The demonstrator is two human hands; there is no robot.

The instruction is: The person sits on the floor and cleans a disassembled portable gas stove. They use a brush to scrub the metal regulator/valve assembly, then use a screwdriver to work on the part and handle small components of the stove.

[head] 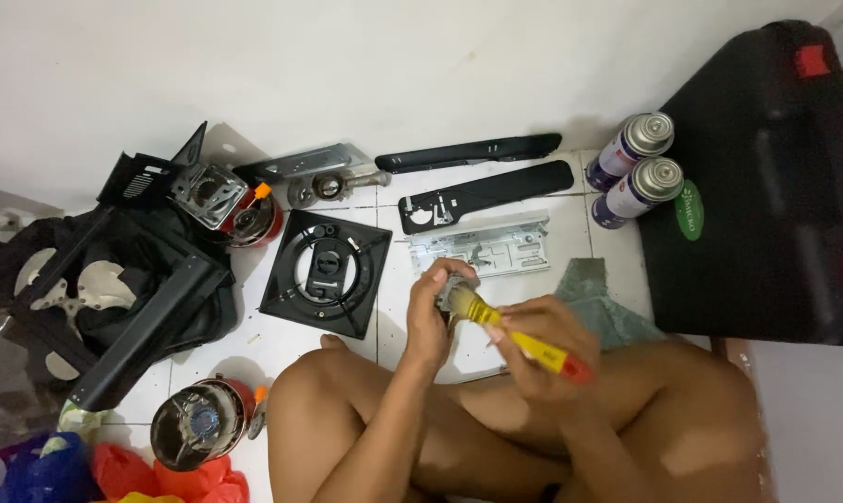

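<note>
My left hand [435, 312] holds a small metal part up in front of me, mostly hidden by the fingers. My right hand [538, 340] grips a paintbrush [519, 337] with a yellow and red handle, its bristles pressed against that part. Both hands hover above my crossed bare legs [496, 433] on the white tiled floor [282, 345].
A black square burner plate [326, 272] lies ahead, with black panels [487, 191], a metal bracket [482, 247], a grey cloth [594, 293] and two gas canisters [634, 172] beyond. A black case [766, 196] stands right. At left are stove parts [142, 307], two burner units [198, 424] and coloured bags [114, 470].
</note>
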